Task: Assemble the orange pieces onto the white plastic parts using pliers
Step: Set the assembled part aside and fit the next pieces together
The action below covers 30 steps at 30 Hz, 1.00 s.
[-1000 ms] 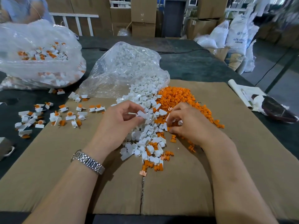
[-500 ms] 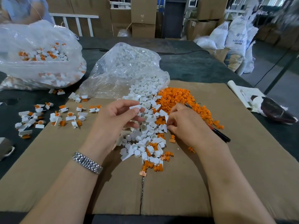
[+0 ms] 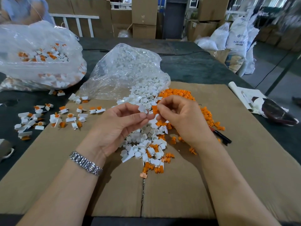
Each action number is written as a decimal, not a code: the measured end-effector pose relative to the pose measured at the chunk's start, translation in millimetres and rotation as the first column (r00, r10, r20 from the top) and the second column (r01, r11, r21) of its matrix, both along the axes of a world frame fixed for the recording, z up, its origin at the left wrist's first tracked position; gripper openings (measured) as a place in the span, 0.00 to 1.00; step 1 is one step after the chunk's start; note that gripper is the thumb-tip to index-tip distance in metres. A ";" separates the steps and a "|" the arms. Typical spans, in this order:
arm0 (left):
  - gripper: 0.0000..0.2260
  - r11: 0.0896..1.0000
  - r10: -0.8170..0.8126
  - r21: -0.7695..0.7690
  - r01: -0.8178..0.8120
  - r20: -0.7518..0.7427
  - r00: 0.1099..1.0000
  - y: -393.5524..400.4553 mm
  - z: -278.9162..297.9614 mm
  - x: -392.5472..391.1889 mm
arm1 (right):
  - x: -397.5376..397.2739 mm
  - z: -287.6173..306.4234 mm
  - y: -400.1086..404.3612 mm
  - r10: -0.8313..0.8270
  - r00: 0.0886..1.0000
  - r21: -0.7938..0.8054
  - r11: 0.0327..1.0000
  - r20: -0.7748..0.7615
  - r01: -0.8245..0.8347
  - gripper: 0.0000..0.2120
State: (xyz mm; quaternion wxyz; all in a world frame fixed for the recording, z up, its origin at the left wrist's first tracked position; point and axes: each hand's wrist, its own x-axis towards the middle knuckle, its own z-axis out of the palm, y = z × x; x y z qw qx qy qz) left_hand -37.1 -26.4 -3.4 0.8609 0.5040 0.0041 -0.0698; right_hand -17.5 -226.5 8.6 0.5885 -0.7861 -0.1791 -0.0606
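My left hand [image 3: 120, 126] pinches a small white plastic part [image 3: 142, 109] between thumb and fingers, held above the pile. My right hand [image 3: 180, 116] pinches an orange piece [image 3: 154, 109] right beside that white part, the two nearly touching. Below both hands lies a heap of loose white parts [image 3: 145, 141], with a heap of orange pieces [image 3: 177, 93] behind and to the right. A dark-handled tool [image 3: 222, 137], probably the pliers, lies on the cardboard to the right of my right wrist, partly hidden by it.
A cardboard sheet [image 3: 244, 160] covers the dark table. An open clear bag of white parts [image 3: 127, 70] sits behind the heap. Assembled white-and-orange pieces [image 3: 53, 116] are scattered at left, with a bag of them [image 3: 37, 59] at far left. A wrapped dark object [image 3: 275, 113] lies at right.
Both hands rose from the pile and came together. My right hand lifted an orange piece and brought it up to the white part in my left hand. The dark-handled tool became visible.
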 end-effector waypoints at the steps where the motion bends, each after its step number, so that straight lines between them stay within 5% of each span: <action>1: 0.11 1.000 0.001 -0.003 -0.001 0.016 1.000 -0.9 -0.5 -0.4 | -1.7 1.2 1.2 0.026 1.000 0.055 0.998 -0.011 -0.025 0.02; 6: 0.14 0.975 0.044 0.208 -0.078 0.163 0.986 -4.4 -0.5 -2.2 | -3.9 3.8 4.2 0.013 1.000 0.134 0.991 -0.005 -0.013 0.03; 12: 0.17 0.969 0.076 0.209 -0.131 0.251 0.965 -6.2 -4.1 -0.6 | -6.5 1.0 13.3 0.028 0.999 0.101 0.994 0.028 -0.031 0.02; 17: 0.13 0.854 0.156 0.422 -0.305 0.351 0.923 -8.5 -5.3 -4.2 | -9.2 0.4 18.3 0.046 0.999 0.130 0.991 -0.004 -0.045 0.03; 24: 0.08 0.739 0.150 0.523 -0.424 0.485 0.861 -14.9 -6.2 -8.1 | -7.4 -3.2 21.1 -0.021 0.998 0.072 0.997 -0.052 0.025 0.04; 30: 0.09 0.745 0.143 0.512 -0.429 0.505 0.851 -13.8 -5.3 -7.2 | -8.8 -2.4 18.5 0.023 0.999 0.090 0.996 -0.041 -0.019 0.03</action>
